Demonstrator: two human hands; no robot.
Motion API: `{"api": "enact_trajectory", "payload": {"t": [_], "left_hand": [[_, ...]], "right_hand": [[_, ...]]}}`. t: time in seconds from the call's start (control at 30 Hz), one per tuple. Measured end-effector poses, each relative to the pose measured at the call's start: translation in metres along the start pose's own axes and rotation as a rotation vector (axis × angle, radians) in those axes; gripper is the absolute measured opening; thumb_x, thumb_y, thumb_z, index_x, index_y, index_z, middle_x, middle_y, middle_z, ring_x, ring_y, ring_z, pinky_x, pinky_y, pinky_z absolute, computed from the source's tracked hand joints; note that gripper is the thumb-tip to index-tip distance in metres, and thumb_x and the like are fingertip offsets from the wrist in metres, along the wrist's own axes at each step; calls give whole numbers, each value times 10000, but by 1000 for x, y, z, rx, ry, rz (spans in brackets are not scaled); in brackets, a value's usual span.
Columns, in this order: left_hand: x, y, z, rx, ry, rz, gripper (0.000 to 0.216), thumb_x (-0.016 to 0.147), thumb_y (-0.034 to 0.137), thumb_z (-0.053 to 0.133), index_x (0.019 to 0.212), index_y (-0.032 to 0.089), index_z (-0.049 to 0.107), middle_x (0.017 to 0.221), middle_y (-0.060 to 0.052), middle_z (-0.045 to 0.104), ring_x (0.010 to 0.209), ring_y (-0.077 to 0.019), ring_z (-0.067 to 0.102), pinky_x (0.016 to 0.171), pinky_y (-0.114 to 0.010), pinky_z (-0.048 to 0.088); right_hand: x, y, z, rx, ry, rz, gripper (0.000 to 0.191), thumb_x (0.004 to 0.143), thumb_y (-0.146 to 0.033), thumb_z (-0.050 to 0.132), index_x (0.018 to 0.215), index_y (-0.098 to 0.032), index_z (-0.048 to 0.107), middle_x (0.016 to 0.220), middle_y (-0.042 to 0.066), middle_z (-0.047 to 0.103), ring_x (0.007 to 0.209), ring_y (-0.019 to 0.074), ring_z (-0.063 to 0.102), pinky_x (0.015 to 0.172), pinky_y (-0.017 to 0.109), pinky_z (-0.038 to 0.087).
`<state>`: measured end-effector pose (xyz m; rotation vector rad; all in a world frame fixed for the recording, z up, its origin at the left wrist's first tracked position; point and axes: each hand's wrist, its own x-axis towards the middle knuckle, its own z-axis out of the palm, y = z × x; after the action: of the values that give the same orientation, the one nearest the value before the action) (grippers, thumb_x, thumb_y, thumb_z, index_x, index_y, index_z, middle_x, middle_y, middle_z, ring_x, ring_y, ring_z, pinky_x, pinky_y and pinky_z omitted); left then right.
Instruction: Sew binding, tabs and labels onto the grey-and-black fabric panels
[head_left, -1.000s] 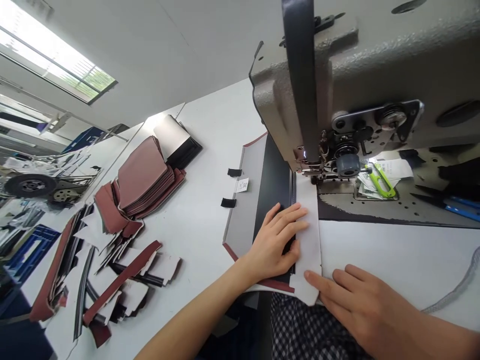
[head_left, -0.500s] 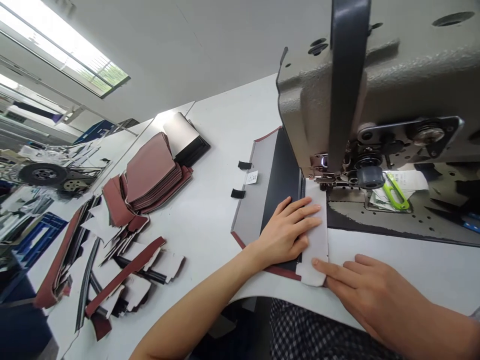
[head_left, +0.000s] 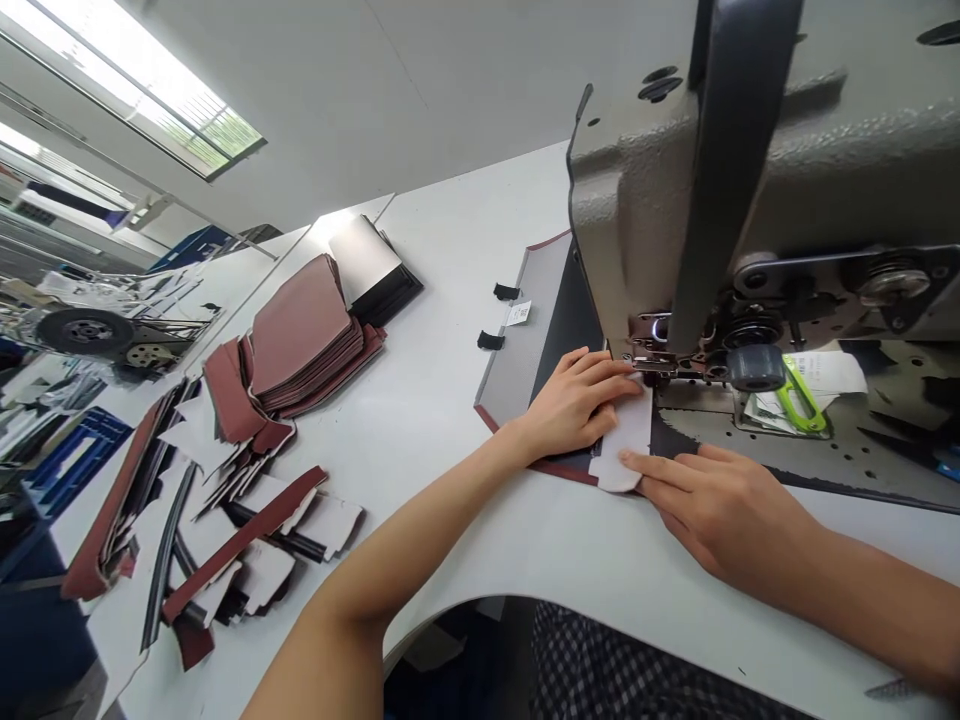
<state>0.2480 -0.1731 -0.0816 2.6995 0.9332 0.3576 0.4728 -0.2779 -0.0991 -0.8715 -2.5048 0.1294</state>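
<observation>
A long white strip of backing (head_left: 626,445) lies on a dark panel with a grey lining and maroon edging (head_left: 517,375), and its far end runs under the presser foot (head_left: 645,365) of a grey industrial sewing machine (head_left: 660,200). My left hand (head_left: 577,400) presses flat across the strip and panel, close to the foot. My right hand (head_left: 720,510) rests on the white tabletop, its fingertips against the strip's near end. Neither hand grips anything. The needle is hidden behind the machine's dark guard.
Stacks of maroon leather pieces (head_left: 300,330) and cut white-backed strips (head_left: 247,540) lie on the table (head_left: 427,420) to the left, with a black stack (head_left: 371,265) beyond. Lime-green snips (head_left: 801,395) rest on paper slips on the machine bed. Checked cloth shows below the table's curved edge.
The strip and panel have slid forward under the presser foot, leaving less strip showing. Both hands have moved forward with them.
</observation>
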Motion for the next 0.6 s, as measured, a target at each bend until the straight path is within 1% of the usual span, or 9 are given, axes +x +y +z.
{"api": "enact_trajectory", "payload": {"t": [0.1,0.17,0.23,0.3,0.33,0.43,0.5,0.53,0.6], "left_hand": [[-11,10,-5,-170,50,144,297,957,305,517,1212,211,637,1360,-112,659,1319,-264,582,1182,-480,390],[-25,20,-4,-286,64,265,443,922,399,610,1313,198,556,1344,-142,660,1291,-264,613,1129,-455,479],[-38,29,1,-301,116,296,485,910,290,609,1365,169,495,1319,-167,667,1261,-249,642,1095,-437,529],[-47,32,9,-243,208,285,412,893,121,538,1303,148,525,1282,-173,687,1234,-234,666,1085,-427,547],[-50,32,12,-211,246,291,370,886,77,522,1248,145,553,1255,-170,701,1221,-231,676,1079,-421,555],[-52,28,18,-163,303,319,196,929,89,559,1109,159,594,1168,-141,745,1178,-225,706,1054,-392,578],[-52,26,18,-139,314,314,122,959,126,578,1075,160,599,1147,-135,757,1161,-219,716,1041,-377,585],[-52,26,17,-115,316,314,106,967,135,581,1068,158,602,1147,-132,761,1156,-217,719,1043,-378,583],[-52,26,14,-42,307,322,118,971,141,590,1085,156,616,1149,-116,767,1159,-218,718,1068,-391,562]], "right_hand": [[1,1,3,-29,33,-7,271,916,-24,466,981,-140,702,1279,80,681,673,138,512,684,335,395],[2,-2,4,-51,66,-16,287,910,-5,444,968,-134,694,1147,88,703,663,154,472,667,345,366],[2,-7,4,-84,94,-28,292,911,-4,424,938,-128,687,1049,99,685,689,179,460,660,353,344],[2,-13,3,-124,108,-21,281,918,-16,424,929,-119,685,1003,111,651,722,198,455,656,355,327],[0,-15,2,-140,112,-3,277,918,-15,424,926,-113,683,976,110,633,722,198,446,651,352,316],[-5,-18,2,-148,101,53,300,910,7,411,989,-99,680,824,57,547,663,180,392,621,343,272],[-7,-17,2,-123,83,65,322,916,5,408,1071,-96,672,789,31,516,641,173,374,611,340,253],[-7,-15,3,-94,75,70,307,924,-11,419,1075,-104,670,780,23,512,638,171,375,612,340,250],[-6,-13,3,-10,62,98,233,932,-51,452,976,-132,666,759,12,507,641,168,385,623,341,249]]}}
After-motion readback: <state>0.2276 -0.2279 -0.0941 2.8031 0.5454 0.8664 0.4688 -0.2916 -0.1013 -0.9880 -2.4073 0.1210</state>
